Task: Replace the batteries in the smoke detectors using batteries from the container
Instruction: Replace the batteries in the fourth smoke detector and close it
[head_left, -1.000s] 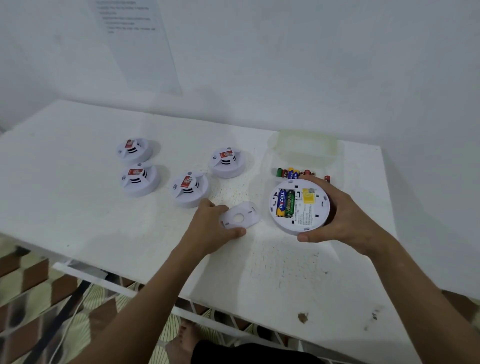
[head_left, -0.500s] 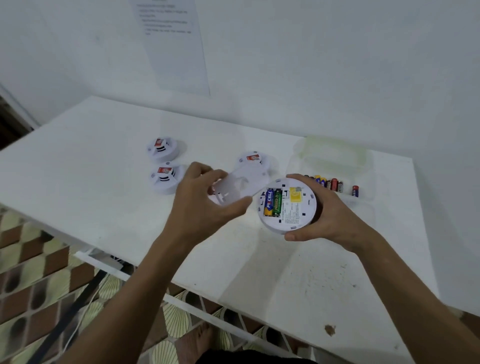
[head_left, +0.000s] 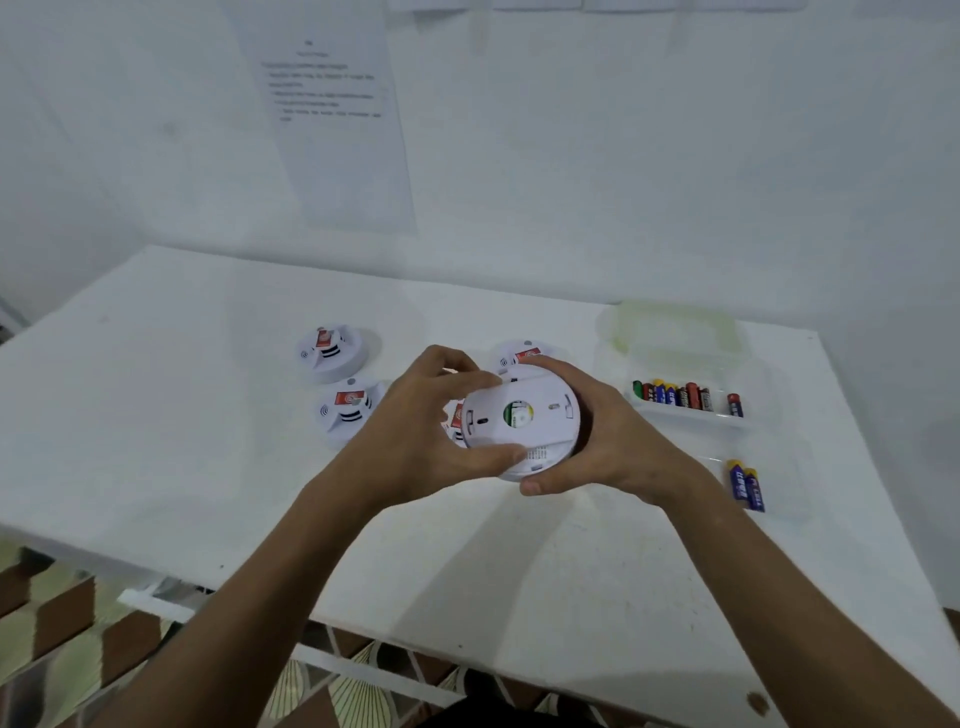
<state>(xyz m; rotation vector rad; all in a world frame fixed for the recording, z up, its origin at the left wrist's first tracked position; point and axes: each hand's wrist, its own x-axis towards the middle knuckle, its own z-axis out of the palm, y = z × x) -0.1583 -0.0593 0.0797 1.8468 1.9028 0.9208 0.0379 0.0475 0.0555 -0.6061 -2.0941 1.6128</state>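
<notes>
1. A second ago my left hand (head_left: 415, 421) was picking the cover plate (head_left: 519, 415) off the table (head_left: 156, 441). Now the plate sits over the smoke detector (head_left: 535, 462), hiding the batteries, so I judge this unit nearly closed.
2. Both hands grip the detector above the table's middle; my right hand (head_left: 613, 441) curls round its right rim.
3. It is a round disc, so has no long axis; its covered back tilts up towards me.
</notes>
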